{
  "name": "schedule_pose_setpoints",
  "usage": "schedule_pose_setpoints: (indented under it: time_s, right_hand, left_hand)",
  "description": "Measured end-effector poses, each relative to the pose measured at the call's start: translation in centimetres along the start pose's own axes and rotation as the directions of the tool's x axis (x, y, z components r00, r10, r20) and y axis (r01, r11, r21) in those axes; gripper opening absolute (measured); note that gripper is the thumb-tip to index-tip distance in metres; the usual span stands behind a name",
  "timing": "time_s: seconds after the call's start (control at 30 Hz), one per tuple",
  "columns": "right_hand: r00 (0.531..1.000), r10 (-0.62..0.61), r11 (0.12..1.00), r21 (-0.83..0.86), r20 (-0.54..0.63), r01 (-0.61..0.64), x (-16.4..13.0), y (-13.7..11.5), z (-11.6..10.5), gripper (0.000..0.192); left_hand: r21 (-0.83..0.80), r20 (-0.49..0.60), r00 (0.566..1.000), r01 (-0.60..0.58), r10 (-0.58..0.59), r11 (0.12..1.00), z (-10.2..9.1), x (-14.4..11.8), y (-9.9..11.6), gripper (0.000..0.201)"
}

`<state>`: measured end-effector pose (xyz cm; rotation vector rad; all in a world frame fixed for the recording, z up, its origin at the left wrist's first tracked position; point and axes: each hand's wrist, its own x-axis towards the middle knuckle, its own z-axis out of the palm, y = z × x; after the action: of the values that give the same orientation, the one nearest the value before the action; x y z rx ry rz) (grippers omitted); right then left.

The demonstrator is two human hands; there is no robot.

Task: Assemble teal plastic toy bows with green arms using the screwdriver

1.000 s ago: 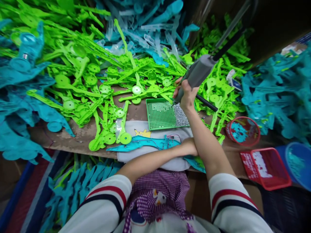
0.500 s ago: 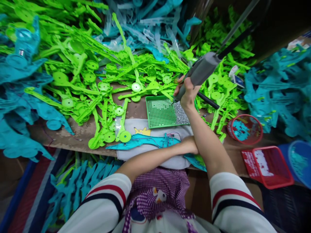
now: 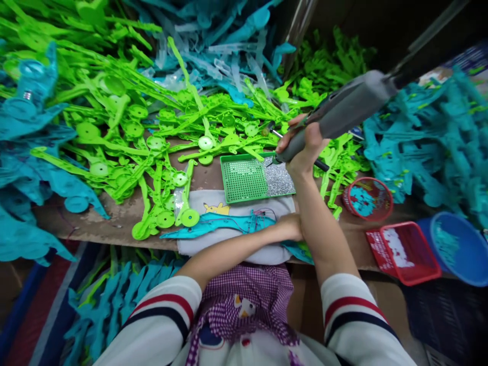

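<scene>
Nearby, screws (image 3: 280, 177) in green tray (image 3: 244, 180).

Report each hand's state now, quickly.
Left hand: mostly hidden behind the right arm; grip cannot be told.
Right hand: closed around the grey power screwdriver.

You sat at a brown bench (image 3: 95, 221), its worn top bare near the front edge. Heaps of green parts (image 3: 125, 122) and teal parts (image 3: 23, 168) crowded it on every side. Below its front edge, more teal pieces (image 3: 110, 300) filled a bin beside a red and blue floor strip (image 3: 34, 305). Behind the piles, upper right, the background (image 3: 366, 20) stayed dark.
</scene>
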<state>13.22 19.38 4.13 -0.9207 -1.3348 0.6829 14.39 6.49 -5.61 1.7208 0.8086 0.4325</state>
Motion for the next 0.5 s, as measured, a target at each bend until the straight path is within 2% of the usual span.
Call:
schedule_pose_setpoints:
  time_s: [0.1, 0.17, 0.23, 0.33, 0.43, 0.5]
  right_hand:
    - [0.999, -0.034, 0.998, 0.06, -0.01, 0.034, -1.1, -3.4, -2.8, 0.052]
    - [0.999, -0.036, 0.999, -0.002, -0.028, 0.036, -2.4, -5.2, -6.0, 0.049]
    - [0.989, -0.066, 0.992, -0.119, -0.133, 0.05, -4.0, -6.3, -9.8, 0.05]
    - [0.936, -0.146, 0.953, -0.299, -0.32, 0.047, -6.1, -5.9, -15.0, 0.051]
    - [0.91, -0.18, 0.919, -0.393, -0.374, 0.02, -7.2, -3.7, -18.7, 0.044]
    - [0.899, -0.186, 0.931, -0.363, -0.396, 0.033, -7.2, -2.2, -20.1, 0.04]
  left_hand:
    - [0.104, 0.135, 0.989, 0.043, -0.057, 0.994, -0.3, 0.0, 0.6, 0.018]
    - [0.134, 0.18, 0.982, 0.029, -0.054, 0.991, -0.5, -0.1, 0.9, 0.01]
    - [0.163, 0.183, 0.981, 0.032, -0.062, 0.986, -0.6, -0.1, 1.1, 0.011]
    - [0.185, 0.148, 0.986, 0.051, -0.08, 0.981, -0.6, -0.2, 1.1, 0.013]
    - [0.174, 0.135, 0.986, 0.072, -0.097, 0.982, -0.5, -0.3, 1.0, 0.015]
    - [0.167, 0.138, 0.984, 0.087, -0.11, 0.982, -0.6, -0.3, 1.1, 0.015]
